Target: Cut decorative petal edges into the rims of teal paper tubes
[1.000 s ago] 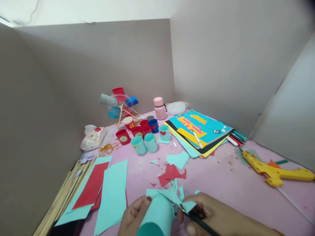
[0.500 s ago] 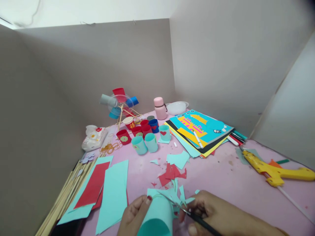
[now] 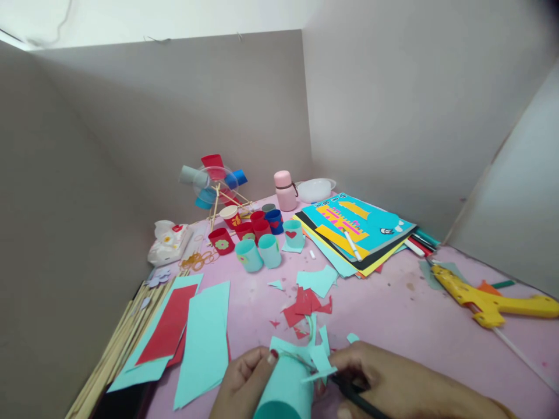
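Observation:
Thumb on top, my left hand (image 3: 244, 381) pinches a rolled turquoise paper tube (image 3: 289, 385) at the bottom of the view. Black-handled scissors (image 3: 358, 400) are in my right hand (image 3: 384, 372), their blades lying across the tube's far edge. A loose turquoise strip (image 3: 322, 359) sticks up at the blades and hides part of them. Just beyond are curled turquoise offcuts and red paper scraps (image 3: 301, 305). A flat turquoise scrap (image 3: 317, 280) lies farther back.
Turquoise sheets (image 3: 203, 343) and wooden sticks (image 3: 102, 358) lie left. Several paper cups (image 3: 248, 256) stand mid-table before a paper-tube wheel (image 3: 216, 183). A pink flask (image 3: 286, 192), stacked coloured card (image 3: 379, 224) and a yellow glue gun (image 3: 484, 302) are behind and right.
The scissors have moved along the tube's far edge, and the cut turquoise strip now stands up across the blades. Both hands and the tube sit slightly farther right in view.

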Demonstrator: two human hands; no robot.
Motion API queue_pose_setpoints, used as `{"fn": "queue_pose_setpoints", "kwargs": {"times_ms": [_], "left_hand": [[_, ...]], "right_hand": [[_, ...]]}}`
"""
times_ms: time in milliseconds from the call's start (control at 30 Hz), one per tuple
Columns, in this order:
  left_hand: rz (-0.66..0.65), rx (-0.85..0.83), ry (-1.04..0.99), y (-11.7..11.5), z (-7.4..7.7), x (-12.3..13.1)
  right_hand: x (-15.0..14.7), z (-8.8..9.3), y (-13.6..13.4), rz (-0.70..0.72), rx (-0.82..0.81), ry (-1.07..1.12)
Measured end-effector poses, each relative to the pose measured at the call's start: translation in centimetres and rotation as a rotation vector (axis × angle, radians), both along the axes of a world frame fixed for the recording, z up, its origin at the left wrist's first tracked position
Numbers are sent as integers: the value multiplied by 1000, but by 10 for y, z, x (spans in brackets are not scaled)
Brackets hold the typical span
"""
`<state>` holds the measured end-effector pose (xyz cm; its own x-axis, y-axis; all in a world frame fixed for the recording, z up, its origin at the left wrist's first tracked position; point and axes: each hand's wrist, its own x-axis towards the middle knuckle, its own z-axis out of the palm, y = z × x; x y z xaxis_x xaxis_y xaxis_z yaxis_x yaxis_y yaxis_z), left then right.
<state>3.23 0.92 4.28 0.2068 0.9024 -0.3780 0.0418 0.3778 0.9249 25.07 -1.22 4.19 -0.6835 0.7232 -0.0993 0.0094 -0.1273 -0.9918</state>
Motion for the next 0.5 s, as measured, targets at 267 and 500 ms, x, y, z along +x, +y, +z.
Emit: {"fn": "queue_pose_setpoints", "kwargs": {"times_ms": [267, 500], "left_hand": [[-14, 16, 34, 2, -2, -3], [-10, 6, -6, 2, -5, -5]], "right_hand": [[1, -11, -2, -32, -23, 58], [5, -13, -2, -77, -71, -24]]}}
